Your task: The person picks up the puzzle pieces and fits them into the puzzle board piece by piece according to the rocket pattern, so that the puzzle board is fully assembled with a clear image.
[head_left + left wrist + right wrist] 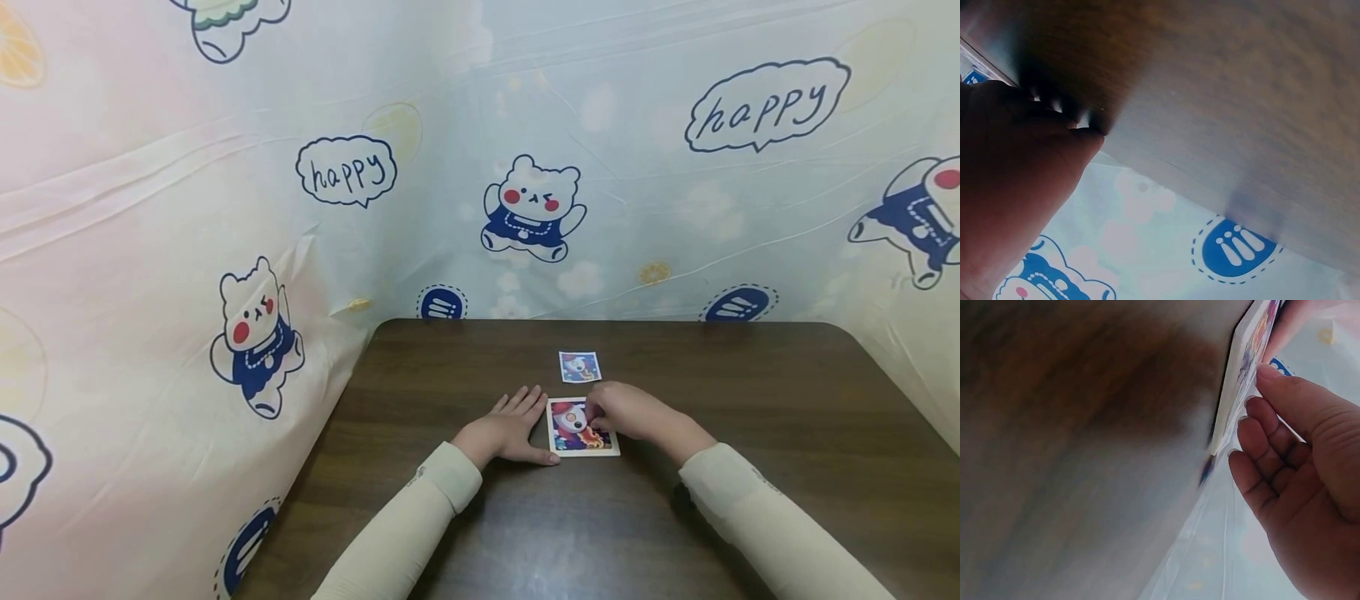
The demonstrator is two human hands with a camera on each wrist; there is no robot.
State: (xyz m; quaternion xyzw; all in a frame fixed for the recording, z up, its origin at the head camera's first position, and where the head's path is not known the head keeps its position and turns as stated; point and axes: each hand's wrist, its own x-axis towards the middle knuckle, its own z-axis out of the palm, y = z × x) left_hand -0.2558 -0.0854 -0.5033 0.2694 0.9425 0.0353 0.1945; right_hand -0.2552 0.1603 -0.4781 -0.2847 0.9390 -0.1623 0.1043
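Observation:
A square picture board (582,451) with a pale rim lies on the brown table, showing a white cartoon figure with red and flame colours on dark blue. My left hand (506,432) rests palm down at its left edge, fingers spread and thumb by the lower left corner. Over the picture's upper right, my right hand (628,410) bends its fingers, tips down at the surface. From the right wrist, the thumb (1291,390) meets the picture face and the other fingers curl below it. I cannot tell whether a small piece is between those fingertips.
A smaller picture card (580,367) with a similar design lies just beyond the board. The dark wooden table (750,375) has rounded far corners. Behind it and to the sides hangs a pale printed cloth (450,233) with cartoon bears and lettering.

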